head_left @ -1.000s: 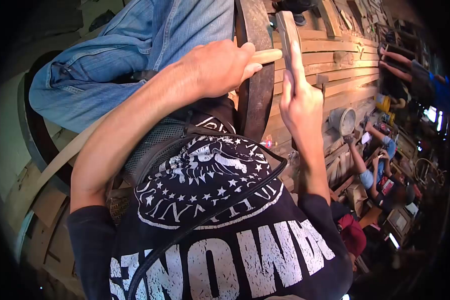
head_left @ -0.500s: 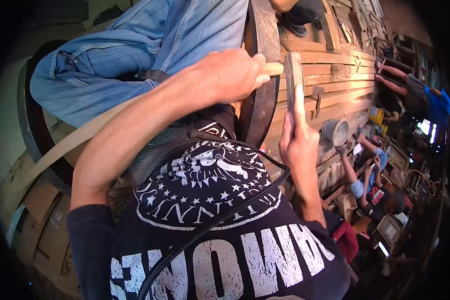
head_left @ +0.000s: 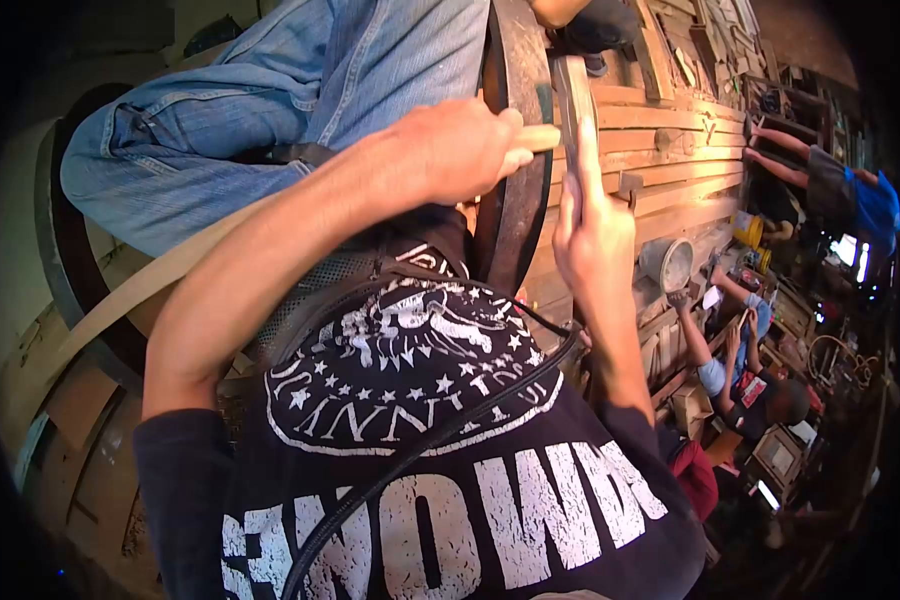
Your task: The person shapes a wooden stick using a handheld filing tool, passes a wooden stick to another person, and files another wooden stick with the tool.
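Note:
A short pale wooden stick [head_left: 540, 138] is gripped in the closed fingers of my left hand [head_left: 445, 150], its end poking out to the right. My right hand [head_left: 600, 230] is wrapped round a long flat bar [head_left: 573, 90], index finger stretched along it. The bar points up and away from me. The stick's end is at the bar's left side; whether they touch is hard to tell. Behind both hands runs a dark curved band [head_left: 526, 80], close to my jeans [head_left: 210, 140].
Wooden planks [head_left: 675, 150] lie beyond my right hand, with a hammer-like tool [head_left: 630, 187] on them. A round bucket [head_left: 668, 264] stands farther right. Two people, one in blue [head_left: 875, 215] and one seated [head_left: 760, 395], are at the right. A foot in a dark shoe shows at the top.
The bar in my right hand first came down toward me, then went back up along the stick's end. My left hand has shifted slightly, still holding the stick.

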{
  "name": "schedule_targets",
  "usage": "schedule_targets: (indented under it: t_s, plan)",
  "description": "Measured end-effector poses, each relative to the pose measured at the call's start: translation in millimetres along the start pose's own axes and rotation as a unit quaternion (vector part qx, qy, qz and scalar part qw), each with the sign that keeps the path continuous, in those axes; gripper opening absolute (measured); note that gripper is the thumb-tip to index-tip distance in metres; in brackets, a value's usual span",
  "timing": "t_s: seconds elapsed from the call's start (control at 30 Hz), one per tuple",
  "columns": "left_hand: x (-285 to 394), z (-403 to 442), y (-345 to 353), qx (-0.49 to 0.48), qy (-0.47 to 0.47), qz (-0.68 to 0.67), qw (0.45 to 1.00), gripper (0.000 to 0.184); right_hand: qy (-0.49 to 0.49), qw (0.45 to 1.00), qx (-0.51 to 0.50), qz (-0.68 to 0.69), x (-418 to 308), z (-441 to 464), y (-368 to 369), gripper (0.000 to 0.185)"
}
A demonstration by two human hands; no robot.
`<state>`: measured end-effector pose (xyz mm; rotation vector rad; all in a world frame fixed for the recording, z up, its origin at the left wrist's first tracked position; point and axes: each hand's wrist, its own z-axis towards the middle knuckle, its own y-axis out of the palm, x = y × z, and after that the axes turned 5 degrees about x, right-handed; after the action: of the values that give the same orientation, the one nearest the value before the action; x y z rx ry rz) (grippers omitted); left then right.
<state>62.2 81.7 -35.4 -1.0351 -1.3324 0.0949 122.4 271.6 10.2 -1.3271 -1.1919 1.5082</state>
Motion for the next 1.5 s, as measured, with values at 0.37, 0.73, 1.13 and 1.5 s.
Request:
schedule_targets:
  t_s: [0.37,0.73,1.13,1.5]
  plan:
    - [1.9,0.2,-2.5,0.017,0.002,0.012,1.000,0.037,-0.011,1.000,-0.016,-0.022,4.1,-18.2,-3.0,0.066]
    - [4.1,1.3,-5.5,-0.015,-0.005,0.011,1.000,0.037,-0.027,0.997,0.028,0.062,9.4,-36.5,-0.1,0.065]
    - [-0.7,1.9,-4.4,0.010,0.069,-0.003,0.998,0.038,0.009,0.999,-0.016,0.030,8.8,-34.8,-1.3,0.063]
    - [2.5,2.3,-5.8,-0.004,0.043,-0.010,0.999,0.040,-0.019,1.000,0.011,-0.001,6.7,-13.2,4.8,0.063]
